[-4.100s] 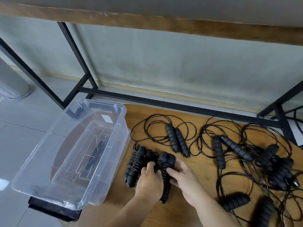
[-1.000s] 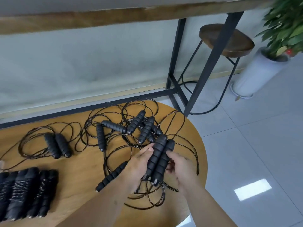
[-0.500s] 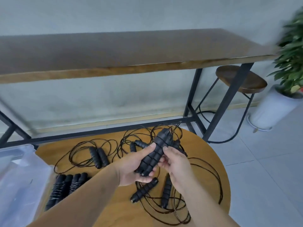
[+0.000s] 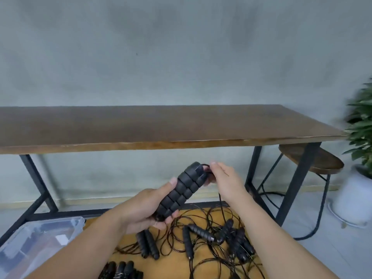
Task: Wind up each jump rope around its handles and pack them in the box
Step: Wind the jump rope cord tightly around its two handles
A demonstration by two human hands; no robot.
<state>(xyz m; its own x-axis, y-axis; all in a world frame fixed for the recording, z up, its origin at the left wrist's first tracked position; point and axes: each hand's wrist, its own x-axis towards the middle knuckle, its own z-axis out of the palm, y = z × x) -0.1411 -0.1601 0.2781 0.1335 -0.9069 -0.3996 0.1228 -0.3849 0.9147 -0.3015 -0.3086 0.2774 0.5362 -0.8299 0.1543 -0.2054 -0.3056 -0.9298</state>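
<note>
Handle pair (image 4: 182,191) now lifted off the table (image 4: 177,256), left hand (image 4: 145,210) wrapped round it; right hand (image 4: 223,179) pinches the cord (image 4: 221,200) at the top, winding starts

Ribbed matt black foam handles (image 4: 182,191), thin glossy black rope cord (image 4: 221,206), clear glossy plastic box (image 4: 40,238), smooth wood round table (image 4: 175,264), matt dark wood bench top (image 4: 141,121), matt black metal frame (image 4: 298,182)

Black ribbed handles (image 4: 182,191), clear box (image 4: 40,236), orange-brown round table (image 4: 173,264).
</note>
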